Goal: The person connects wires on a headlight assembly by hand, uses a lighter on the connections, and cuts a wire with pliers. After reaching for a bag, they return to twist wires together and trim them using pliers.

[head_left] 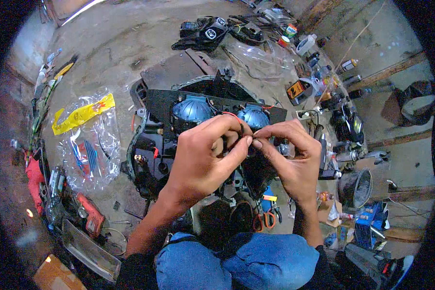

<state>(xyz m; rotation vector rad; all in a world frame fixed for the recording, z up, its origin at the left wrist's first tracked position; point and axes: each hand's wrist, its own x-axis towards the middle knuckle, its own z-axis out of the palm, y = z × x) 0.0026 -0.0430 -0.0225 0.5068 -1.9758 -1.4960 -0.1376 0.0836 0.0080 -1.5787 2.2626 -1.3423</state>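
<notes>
My left hand (203, 150) is closed in a pinch, thumb against fingers, on a thin wire (233, 116). A red stretch of it shows above the index finger, with a dark part near the fingertip. Thumb and index finger of my right hand (292, 152) pinch together right beside the left fingertips, at the same spot; the wire's end is mostly hidden there. Just behind the hands, two round blue-silver lamp housings (192, 110) sit on a dark flat panel (158, 104). Beneath lies a large black plastic housing (142, 140), partly covered by my hands and arms.
A clear plastic bag (108, 164) with a yellow header lies on the left, near a red power tool (89, 215). Orange-handled scissors (264, 221) lie before my knees. Bottles, a black-and-orange container (298, 91) and a metal can (355, 187) crowd the right; a headlight assembly (209, 34) lies beyond.
</notes>
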